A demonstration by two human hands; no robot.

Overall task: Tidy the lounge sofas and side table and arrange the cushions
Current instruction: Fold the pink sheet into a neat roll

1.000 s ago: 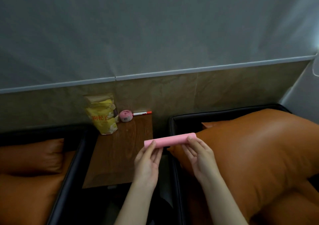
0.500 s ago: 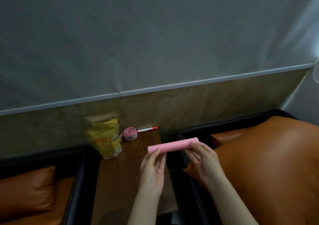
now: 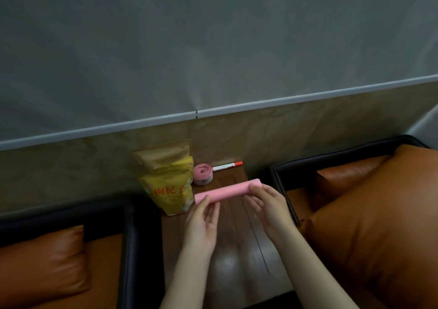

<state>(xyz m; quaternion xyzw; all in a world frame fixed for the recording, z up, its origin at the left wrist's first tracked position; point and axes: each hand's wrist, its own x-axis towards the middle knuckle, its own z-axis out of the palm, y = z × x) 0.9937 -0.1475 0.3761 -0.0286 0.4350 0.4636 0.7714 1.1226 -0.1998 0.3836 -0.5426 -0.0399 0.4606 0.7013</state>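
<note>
A pink roll (image 3: 227, 190) lies crosswise just above the wooden side table (image 3: 237, 256), held at both ends. My left hand (image 3: 202, 223) pinches its left end between thumb and fingers. My right hand (image 3: 267, 204) grips its right end with the fingers curled over it. A large orange cushion (image 3: 369, 235) lies on the right sofa, with a smaller orange cushion (image 3: 350, 173) behind it. Another orange cushion (image 3: 42, 263) lies on the left sofa.
At the table's back stand a yellow and brown snack bag (image 3: 169, 183), a small pink tape roll (image 3: 202, 174) and a red-capped marker (image 3: 228, 166). Black sofa frames (image 3: 142, 249) flank the table. A stone-look wall (image 3: 260, 128) rises behind.
Both hands have carried the pink roll from over the right sofa's edge leftward to above the side table, close to the snack bag. The view has swung right and down.
</note>
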